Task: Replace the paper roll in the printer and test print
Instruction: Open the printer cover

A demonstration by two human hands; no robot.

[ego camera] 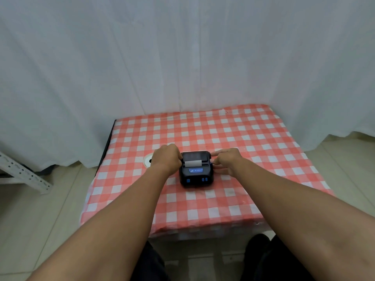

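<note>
Printer: a small black plastic portable printer [196,169] with a blue label and blue buttons on its front panel is set near the middle of the table, closer to the far half than to the near edge.

Lid: the black lid [196,155] at the back of the printer is seen raised, though how far it is lifted cannot be told from this angle.

Paper: a white strip of paper [192,163] is shown across the top opening, just in front of the lid (whether a full roll sits beneath it is hidden).

Left hand: the left hand [167,158] is placed against the left side of the printer, fingers curled inward and touching the casing near the paper; the fingertips are hidden behind the knuckles, so what exactly is pinched cannot be told.

Right hand: the right hand [225,159] is held at the right side of the printer, index finger stretched toward the lid's right corner, the other fingers bent loosely against the side of the body.

Second roll: a white round paper roll [148,160] with a dark core hole is laid flat on the cloth just left of the left wrist, partly hidden by it.

Table: a table covered by a red-and-white checked cloth [253,138] is backed by a white curtain [182,57].
</note>
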